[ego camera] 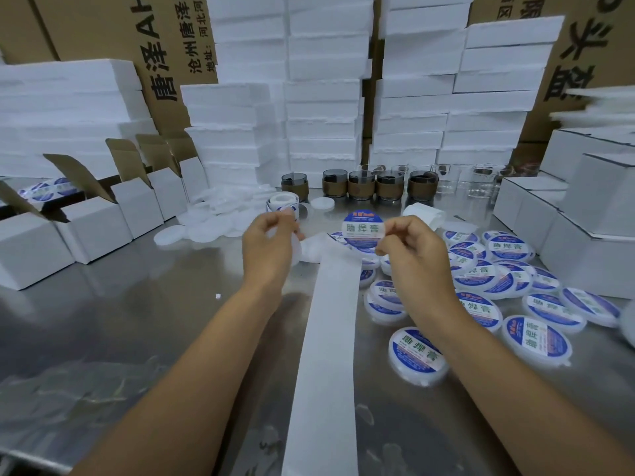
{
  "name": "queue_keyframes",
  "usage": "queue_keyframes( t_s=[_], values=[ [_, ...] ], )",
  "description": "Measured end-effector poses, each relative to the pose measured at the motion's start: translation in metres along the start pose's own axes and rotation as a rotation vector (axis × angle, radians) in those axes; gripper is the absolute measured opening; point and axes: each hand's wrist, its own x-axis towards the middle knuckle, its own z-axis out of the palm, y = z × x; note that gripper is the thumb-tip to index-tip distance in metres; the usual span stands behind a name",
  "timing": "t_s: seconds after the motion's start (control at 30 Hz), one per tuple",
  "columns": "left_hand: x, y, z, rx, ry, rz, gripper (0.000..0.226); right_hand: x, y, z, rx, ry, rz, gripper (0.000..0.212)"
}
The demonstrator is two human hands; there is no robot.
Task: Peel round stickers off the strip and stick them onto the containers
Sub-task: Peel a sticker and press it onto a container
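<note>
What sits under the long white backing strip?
Under the backing strip is mostly the steel table. Toward its far end, its right edge seems to overlap stickered containers; anything else beneath is hidden.

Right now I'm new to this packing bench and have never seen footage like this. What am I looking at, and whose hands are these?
There is no machine here. A person wears one camera on the head, so the single picture looks forward and down at their own two arms. The right hand pinches a round sticker, blue and white, held above the white backing strip that runs down the steel table. The left hand grips what looks like a plain container, mostly hidden behind it. To the right lie labelled containers. Further back are plain white lids, glass cups and white cartons.
</note>
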Motion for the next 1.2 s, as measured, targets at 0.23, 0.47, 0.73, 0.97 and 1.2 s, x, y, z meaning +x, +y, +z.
queue_keyframes(
  t_s=[0.23,0.47,0.73,0.97,1.2],
  values=[
    [-0.009,0.024,-0.002,-0.204,-0.191,-0.012,0.030,-0.007,-0.018,0.007,0.213,-0.204,0.062,0.019],
    [-0.020,0.018,0.003,-0.315,-0.475,-0.160,0.049,-0.015,-0.019,0.014,0.221,-0.253,0.028,0.013],
    [-0.021,0.016,0.005,-0.330,-0.516,-0.192,0.050,-0.015,-0.008,0.016,0.161,-0.160,0.028,0.008],
    [-0.025,0.015,0.008,-0.294,-0.551,-0.215,0.051,-0.013,-0.005,0.016,0.114,-0.134,0.067,0.009],
    [-0.025,0.014,0.008,-0.270,-0.559,-0.213,0.049,-0.012,-0.004,0.014,0.052,-0.110,0.094,0.011]
  ],
)
